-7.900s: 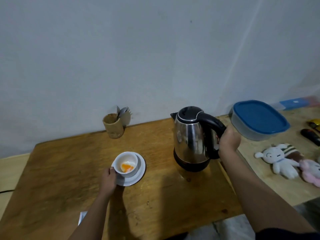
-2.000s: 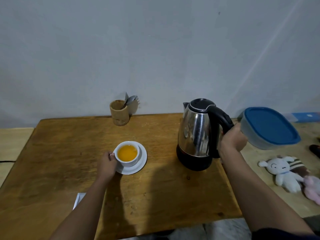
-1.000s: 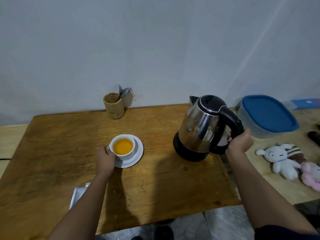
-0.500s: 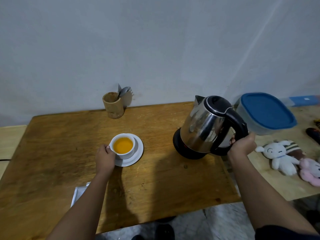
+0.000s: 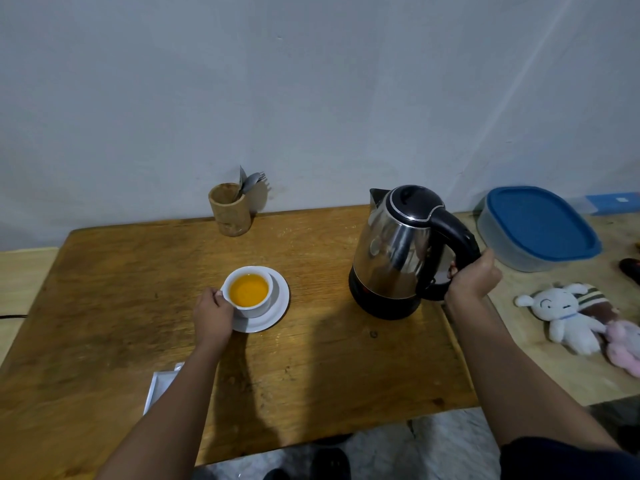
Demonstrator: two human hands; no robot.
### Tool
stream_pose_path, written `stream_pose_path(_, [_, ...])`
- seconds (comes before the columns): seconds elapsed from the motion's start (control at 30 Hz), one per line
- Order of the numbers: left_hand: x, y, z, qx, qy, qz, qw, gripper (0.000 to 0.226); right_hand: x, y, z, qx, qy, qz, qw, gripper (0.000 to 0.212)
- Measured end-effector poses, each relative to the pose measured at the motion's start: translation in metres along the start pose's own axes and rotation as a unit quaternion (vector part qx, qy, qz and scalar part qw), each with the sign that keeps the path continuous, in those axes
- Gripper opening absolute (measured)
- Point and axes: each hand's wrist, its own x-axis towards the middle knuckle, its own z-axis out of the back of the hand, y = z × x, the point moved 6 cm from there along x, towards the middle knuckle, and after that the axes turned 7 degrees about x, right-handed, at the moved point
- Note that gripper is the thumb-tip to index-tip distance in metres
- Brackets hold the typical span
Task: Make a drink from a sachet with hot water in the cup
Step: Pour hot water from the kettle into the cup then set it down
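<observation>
A white cup (image 5: pixel 248 293) full of orange liquid stands on a white saucer (image 5: pixel 275 315) in the middle of the wooden table (image 5: pixel 121 289). My left hand (image 5: pixel 211 317) grips the cup's left side. A steel kettle (image 5: pixel 394 251) with a black lid and handle sits on the table's right part, tilted slightly to the right. My right hand (image 5: pixel 472 280) is wrapped around its handle. A white sachet (image 5: pixel 161 384) lies flat near the front edge, partly hidden by my left forearm.
A wooden holder (image 5: pixel 229 214) with cutlery stands at the back by the wall. On the lighter surface to the right sit a grey tub with a blue lid (image 5: pixel 538 228), a white plush toy (image 5: pixel 562 315) and a pink one (image 5: pixel 625 348).
The cup went from holding orange powder to being full of orange drink. The kettle has come down onto the table at the right, less tilted than half a second ago. My left hand has stayed on the cup.
</observation>
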Motion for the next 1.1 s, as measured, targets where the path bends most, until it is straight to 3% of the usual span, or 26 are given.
stream_pose_path(0.73, [0.002, 0.002, -0.004, 0.006, 0.002, -0.013, 1.0, 0.024, 0.041, 0.007, -0.004, -0.031, 0.055, -0.044, 0.997, 0.021])
stream_pose_path(1.1, [0.0, -0.001, -0.004, 0.01, -0.02, -0.009, 1.0, 0.023, 0.057, 0.008, 0.0, 0.009, 0.074, -0.07, 0.995, 0.022])
